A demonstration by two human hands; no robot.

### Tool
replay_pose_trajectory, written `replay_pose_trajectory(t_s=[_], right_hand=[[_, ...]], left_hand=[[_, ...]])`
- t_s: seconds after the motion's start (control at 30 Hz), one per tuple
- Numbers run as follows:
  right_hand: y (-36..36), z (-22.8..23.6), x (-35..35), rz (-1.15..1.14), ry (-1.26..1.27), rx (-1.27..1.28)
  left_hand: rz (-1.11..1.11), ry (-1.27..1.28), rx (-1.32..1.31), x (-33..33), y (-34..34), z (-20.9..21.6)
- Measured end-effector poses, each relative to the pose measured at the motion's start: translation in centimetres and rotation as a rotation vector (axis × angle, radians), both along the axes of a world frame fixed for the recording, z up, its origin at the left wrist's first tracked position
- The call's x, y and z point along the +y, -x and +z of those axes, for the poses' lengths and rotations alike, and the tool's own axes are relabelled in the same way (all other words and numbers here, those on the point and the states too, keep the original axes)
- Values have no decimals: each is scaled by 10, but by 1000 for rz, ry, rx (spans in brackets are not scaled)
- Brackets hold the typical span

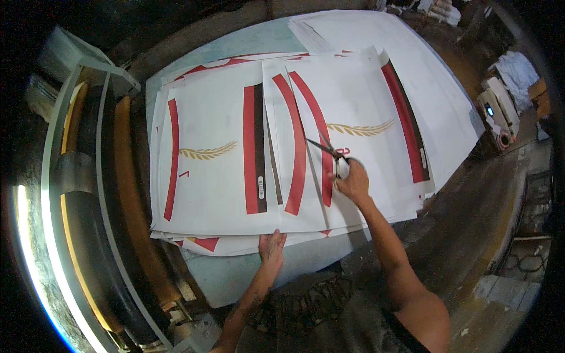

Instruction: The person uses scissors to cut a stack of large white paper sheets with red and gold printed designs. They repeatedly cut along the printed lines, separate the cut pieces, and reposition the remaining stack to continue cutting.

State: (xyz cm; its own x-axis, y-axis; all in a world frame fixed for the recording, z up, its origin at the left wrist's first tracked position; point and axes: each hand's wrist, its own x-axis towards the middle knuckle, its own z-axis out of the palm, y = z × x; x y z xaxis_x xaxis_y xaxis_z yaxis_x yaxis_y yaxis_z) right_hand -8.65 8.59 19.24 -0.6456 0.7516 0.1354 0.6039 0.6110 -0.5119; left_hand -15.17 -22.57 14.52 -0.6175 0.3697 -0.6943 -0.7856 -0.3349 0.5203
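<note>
My right hand (pixel 354 181) is wrapped round the handles of a pair of scissors (pixel 326 148) above a large white printed sheet. The dark blades point away to the left and stand slightly apart, their tips near a long slit or edge between two curved red bands. My left hand (pixel 272 247) grips the near edge of the left printed sheet (pixel 215 126), which bears a gold wheat ear, a curved red band and a red-and-black stripe. A similar printed sheet (pixel 365 88) lies to the right, under my right hand. More sheets lie stacked beneath.
The sheets rest on a pale greenish table (pixel 235 279). Large blank white sheets (pixel 400 41) cover its far right part. To the left stands a rack of long dark and brown rollers (pixel 97 247). White cloth (pixel 515 70) and odds and ends sit at the far right.
</note>
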Motion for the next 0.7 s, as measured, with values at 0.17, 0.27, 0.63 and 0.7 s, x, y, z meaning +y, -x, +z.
replay_pose_trajectory(t_s=[0.17,0.27,0.63,0.7], right_hand=[[-96,23,-120,142,948,-27],[-152,20,-178,241,1397,-121],[-76,-21,-294,-33,1654,405],[-65,-13,-299,-148,1609,374]], left_hand=[[-118,59,-37,5,2,-4],[-152,-1,-52,0,8,-9],[-148,34,111,-15,27,-9],[-136,39,120,-17,24,-12]])
